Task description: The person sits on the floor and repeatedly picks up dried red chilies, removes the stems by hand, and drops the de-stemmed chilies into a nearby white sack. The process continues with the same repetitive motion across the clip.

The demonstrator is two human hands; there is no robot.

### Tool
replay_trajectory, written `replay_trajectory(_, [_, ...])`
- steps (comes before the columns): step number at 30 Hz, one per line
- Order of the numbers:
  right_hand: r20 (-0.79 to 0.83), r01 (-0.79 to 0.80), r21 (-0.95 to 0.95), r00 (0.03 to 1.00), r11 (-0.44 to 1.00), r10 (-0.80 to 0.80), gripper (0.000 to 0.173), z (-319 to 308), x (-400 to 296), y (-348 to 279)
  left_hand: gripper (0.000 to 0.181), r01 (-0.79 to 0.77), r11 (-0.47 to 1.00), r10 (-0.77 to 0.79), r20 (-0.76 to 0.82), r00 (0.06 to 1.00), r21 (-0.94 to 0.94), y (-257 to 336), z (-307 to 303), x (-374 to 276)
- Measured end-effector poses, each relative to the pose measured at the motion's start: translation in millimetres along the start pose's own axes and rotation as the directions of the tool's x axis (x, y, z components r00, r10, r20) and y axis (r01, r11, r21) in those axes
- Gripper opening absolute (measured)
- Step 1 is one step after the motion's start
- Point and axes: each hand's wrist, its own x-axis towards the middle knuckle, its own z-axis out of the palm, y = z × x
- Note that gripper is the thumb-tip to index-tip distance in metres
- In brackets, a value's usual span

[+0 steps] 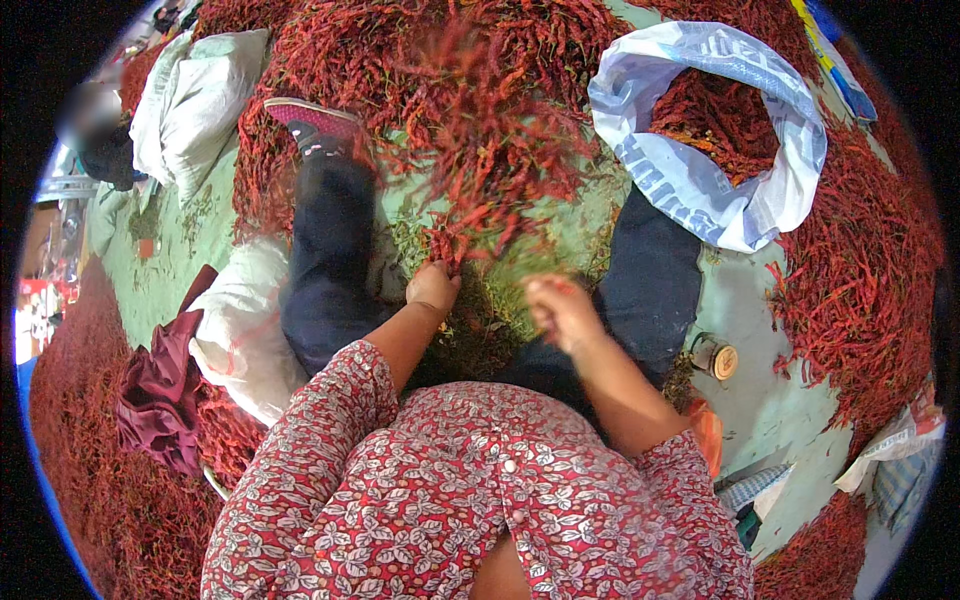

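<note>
My left hand [435,286] is closed around a small bunch of dried red chillies [452,246], between my outstretched legs. To its right, my right hand [561,309] is blurred by motion, its fingers curled; whether anything is in them cannot be made out. Under both hands lies a heap of greenish stems and plant bits [506,296]. Beyond them, a large pile of dried red chillies [480,82] spreads over the pale green floor. A white and blue woven plastic sack [709,214] with a rolled-down rim stands by my right leg, with red chillies inside.
More chillies [862,300] cover the floor at right. A lidded jar [724,362] lies near my right knee. White sacks [206,105] stand at upper left, and another white sack [244,330] and a maroon cloth [161,390] lie left of my leg. A person [109,150] is at far left.
</note>
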Motion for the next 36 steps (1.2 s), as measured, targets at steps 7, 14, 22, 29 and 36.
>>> replay_trajectory(7, [0.036,0.093,-0.317,0.996,0.944,-0.086,0.020,17.5,5.6,1.6,0.019,-0.096,0.802,0.091,-0.038,0.995,-0.589,-17.0,-13.8,-30.3])
replay_trajectory(14, [0.075,0.159,-0.376,0.987,0.913,-0.141,0.018,34.4,-0.2,19.3,0.014,0.161,0.309,0.297,0.255,0.920,-0.937,-6.1,-33.9,-78.1])
replay_trajectory(22, [0.150,0.191,-0.331,0.978,0.924,-0.148,0.016,57.9,-21.7,15.6,0.018,-0.082,0.439,0.474,0.153,0.867,-0.895,0.2,-33.6,-97.4])
replay_trajectory(29, [0.265,0.442,-0.669,0.893,0.597,-0.364,0.016,50.3,-18.9,46.0,0.017,0.156,0.414,0.482,0.362,0.798,-0.897,-11.2,-18.1,-102.6])
replay_trajectory(36, [0.593,0.706,-0.690,0.677,0.158,-0.435,0.020,102.9,-47.2,14.8,0.015,-0.451,0.810,0.507,0.060,0.860,-0.376,-44.4,41.6,-66.5])
